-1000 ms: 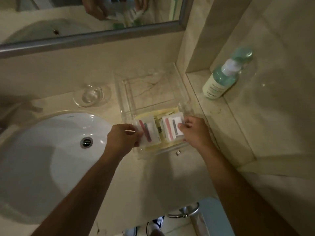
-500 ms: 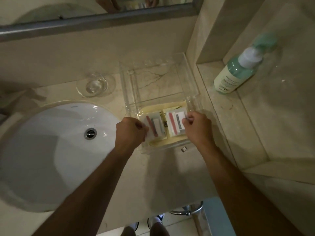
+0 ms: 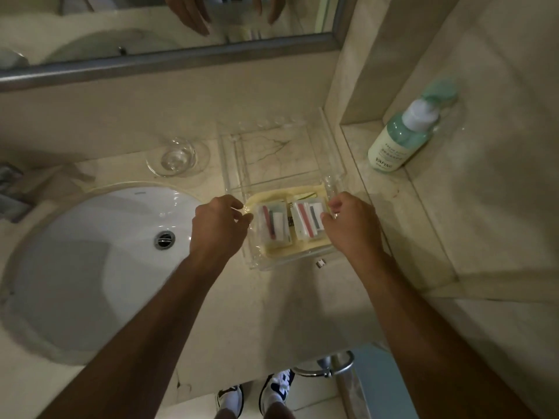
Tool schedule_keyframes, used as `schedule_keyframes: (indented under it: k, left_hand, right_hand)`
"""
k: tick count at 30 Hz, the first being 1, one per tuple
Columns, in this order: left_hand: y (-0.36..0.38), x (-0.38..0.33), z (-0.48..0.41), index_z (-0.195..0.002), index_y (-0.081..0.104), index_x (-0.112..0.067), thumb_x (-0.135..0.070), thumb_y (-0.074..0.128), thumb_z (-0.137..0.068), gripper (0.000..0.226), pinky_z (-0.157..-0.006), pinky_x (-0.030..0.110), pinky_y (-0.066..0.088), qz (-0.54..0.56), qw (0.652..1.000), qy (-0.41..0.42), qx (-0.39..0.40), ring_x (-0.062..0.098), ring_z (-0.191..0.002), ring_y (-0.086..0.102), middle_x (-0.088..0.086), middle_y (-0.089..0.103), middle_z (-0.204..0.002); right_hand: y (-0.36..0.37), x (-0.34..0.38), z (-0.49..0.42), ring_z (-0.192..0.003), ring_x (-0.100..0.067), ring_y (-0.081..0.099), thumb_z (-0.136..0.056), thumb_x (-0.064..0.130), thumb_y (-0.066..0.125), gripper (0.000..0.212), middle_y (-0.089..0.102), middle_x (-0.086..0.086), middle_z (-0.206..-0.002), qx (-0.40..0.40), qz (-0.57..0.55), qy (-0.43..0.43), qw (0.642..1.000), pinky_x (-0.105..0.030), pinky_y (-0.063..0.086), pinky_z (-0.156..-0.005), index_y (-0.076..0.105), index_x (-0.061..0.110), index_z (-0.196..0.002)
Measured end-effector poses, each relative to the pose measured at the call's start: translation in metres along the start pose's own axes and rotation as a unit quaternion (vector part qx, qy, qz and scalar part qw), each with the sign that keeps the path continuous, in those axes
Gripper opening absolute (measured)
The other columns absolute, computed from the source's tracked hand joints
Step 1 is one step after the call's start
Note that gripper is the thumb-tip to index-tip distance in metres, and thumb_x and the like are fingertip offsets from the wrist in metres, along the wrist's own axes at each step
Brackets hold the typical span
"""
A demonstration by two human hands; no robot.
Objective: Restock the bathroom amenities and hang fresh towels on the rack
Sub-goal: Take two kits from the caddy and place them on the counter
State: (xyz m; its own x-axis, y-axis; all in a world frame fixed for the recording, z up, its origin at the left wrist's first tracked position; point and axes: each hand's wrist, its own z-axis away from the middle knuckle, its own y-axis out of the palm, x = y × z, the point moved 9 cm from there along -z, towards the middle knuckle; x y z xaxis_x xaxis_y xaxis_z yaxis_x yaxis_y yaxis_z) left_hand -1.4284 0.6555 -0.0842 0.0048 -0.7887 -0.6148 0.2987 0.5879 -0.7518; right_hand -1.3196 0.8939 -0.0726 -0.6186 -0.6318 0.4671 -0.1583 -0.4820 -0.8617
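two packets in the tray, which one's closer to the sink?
The left packet, beside the left hand, with a red stick next to a dark piece. The other packet in the tray, by the right hand, lies farther from the sink.

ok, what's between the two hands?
Head view: two packets, left packet and right packet, side by side on the yellow liner in the clear tray, between left hand and right hand.

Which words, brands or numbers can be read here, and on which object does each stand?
"YAPIN…": big word low on the label of the green and white plastic pump bottle; its last letter is unclear.
Smaller lines above it: too blurred to read.
Small mark on the white round sink rim: too small.
White packets in the clear plastic tray: no readable text.
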Motion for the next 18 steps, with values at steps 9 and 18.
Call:
schedule_keyframes:
  k: [9, 18]
  left_hand:
    - [-0.09, -0.056, 0.039, -0.102, 0.074, -0.018, -0.029, 0.077, -0.086, 0.02, -0.082, 0.029, 0.052, -0.11, 0.986, 0.124, -0.012, 0.019, -0.088, 0.069, -0.001, 0.074, -0.094]
    - [-0.166, -0.111, 0.109, -0.103, 0.073, -0.02, -0.032, 0.075, -0.088, 0.019, -0.082, 0.038, 0.057, -0.15, 0.958, 0.234, -0.07, 0.018, -0.085, 0.069, -0.002, 0.074, -0.092]
  right_hand:
    - [-0.071, 0.077, 0.037, -0.092, -0.016, 0.063, -0.091, 0.027, 0.069, 0.018, 0.071, 0.004, -0.105, 0.032, 0.019, -0.122, 0.992, -0.029, 0.051, -0.078, 0.068, 0.023, -0.108]
    - [-0.136, 0.133, 0.104, -0.086, -0.016, 0.066, -0.087, 0.031, 0.071, 0.014, 0.072, 0.008, -0.096, -0.004, -0.004, -0.208, 0.978, -0.033, 0.055, -0.082, 0.069, 0.026, -0.1]
